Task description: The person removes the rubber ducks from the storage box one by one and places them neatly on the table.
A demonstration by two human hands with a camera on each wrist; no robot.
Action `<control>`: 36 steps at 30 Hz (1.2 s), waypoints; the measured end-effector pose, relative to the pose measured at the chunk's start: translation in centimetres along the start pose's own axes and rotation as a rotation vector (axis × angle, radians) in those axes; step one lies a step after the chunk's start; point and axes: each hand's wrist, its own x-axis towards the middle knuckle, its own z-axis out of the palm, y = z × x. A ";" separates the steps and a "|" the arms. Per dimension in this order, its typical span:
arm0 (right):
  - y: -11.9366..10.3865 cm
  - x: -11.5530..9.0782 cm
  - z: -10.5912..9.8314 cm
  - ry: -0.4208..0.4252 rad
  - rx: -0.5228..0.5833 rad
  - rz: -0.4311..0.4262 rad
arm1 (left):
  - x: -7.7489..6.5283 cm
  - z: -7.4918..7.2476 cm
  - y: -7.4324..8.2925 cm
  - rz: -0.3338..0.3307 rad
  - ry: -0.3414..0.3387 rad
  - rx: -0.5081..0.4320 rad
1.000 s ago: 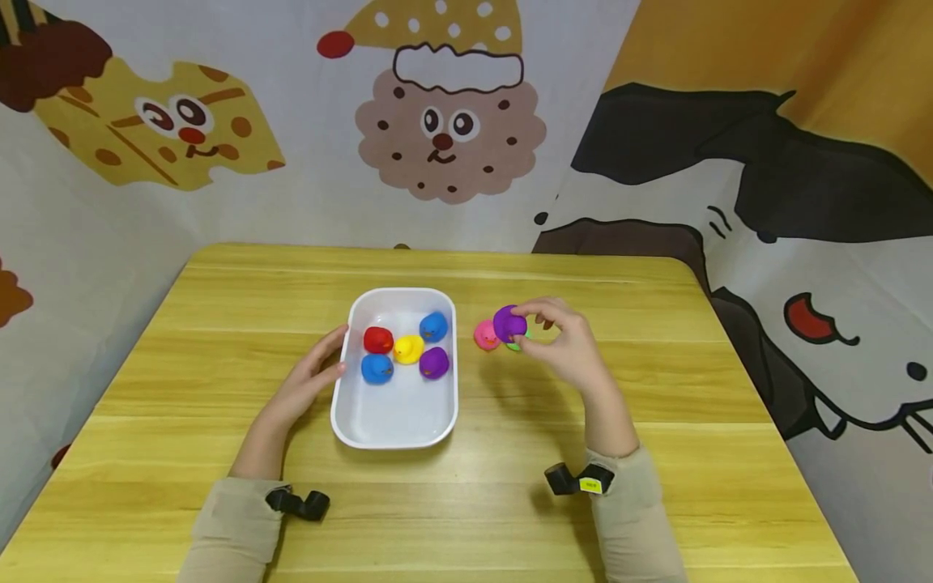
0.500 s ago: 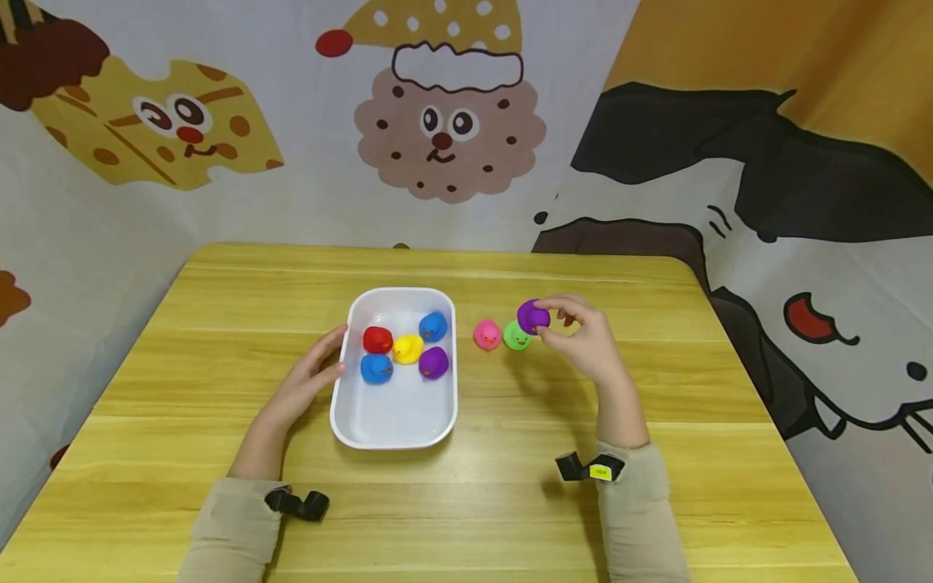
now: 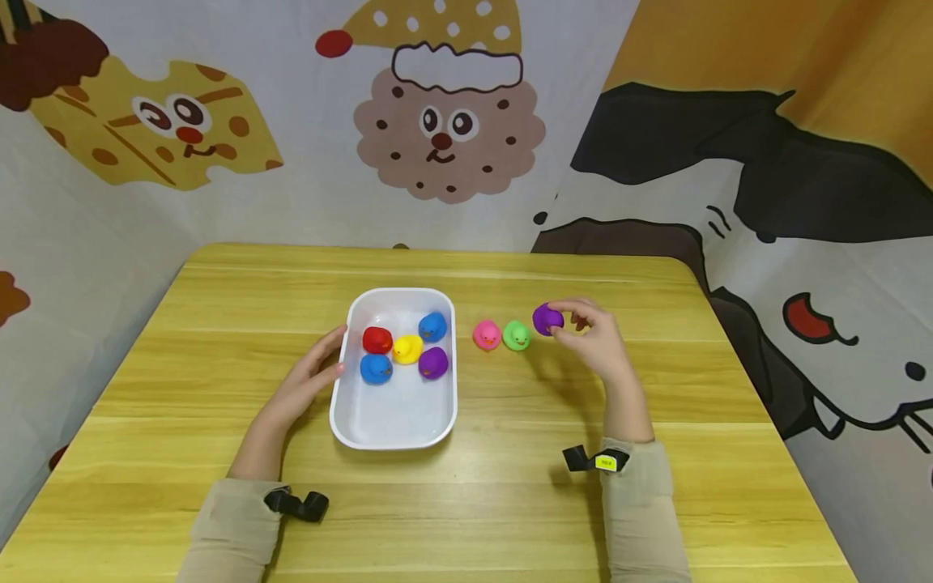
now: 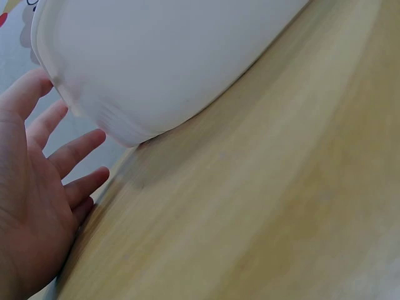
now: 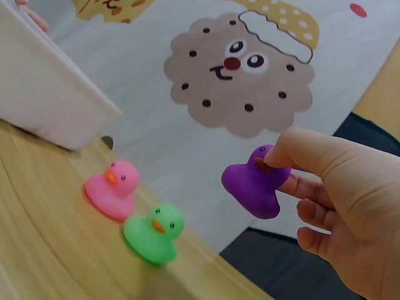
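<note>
My right grip (image 5: 359, 203) pinches a solid-purple toy duck (image 5: 251, 187), orange beak (image 5: 259, 164) toward my wrist camera (image 3: 577, 458), body slanting down-right on that feed.

Cartoon-printed cloth (image 3: 466, 121) hangs behind; the tabletop (image 3: 503, 502) is wood-grained.

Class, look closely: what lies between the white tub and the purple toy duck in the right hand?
In the head view, a pink toy duck nearest the white tub, then a green toy duck.

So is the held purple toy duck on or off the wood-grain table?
Off: right hand pinches the duck midair; right wrist view shows printed cloth beneath.
</note>
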 end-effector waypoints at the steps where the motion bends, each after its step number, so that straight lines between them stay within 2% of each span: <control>1: 0.2 0.0 -0.1 0.000 0.000 0.002 | 0.0 0.0 0.0 -0.002 0.000 -0.003; 15: 3.2 -0.3 -0.1 -0.029 -0.013 0.028 | 0.0 -0.1 0.2 -0.022 -0.003 0.012; 22: 4.5 -0.3 0.1 -0.048 0.027 0.084 | 0.0 -0.1 0.1 -0.002 -0.006 0.001; 28: 5.5 -0.3 0.4 -0.061 0.062 0.089 | 0.0 -0.1 0.1 -0.001 -0.008 -0.001; 34: 6.2 -0.5 0.6 -0.072 0.040 0.104 | -0.1 0.0 0.1 0.001 -0.008 -0.008; 36: 7.3 -0.4 0.7 -0.068 0.027 0.104 | -0.1 0.0 0.1 0.000 -0.008 -0.010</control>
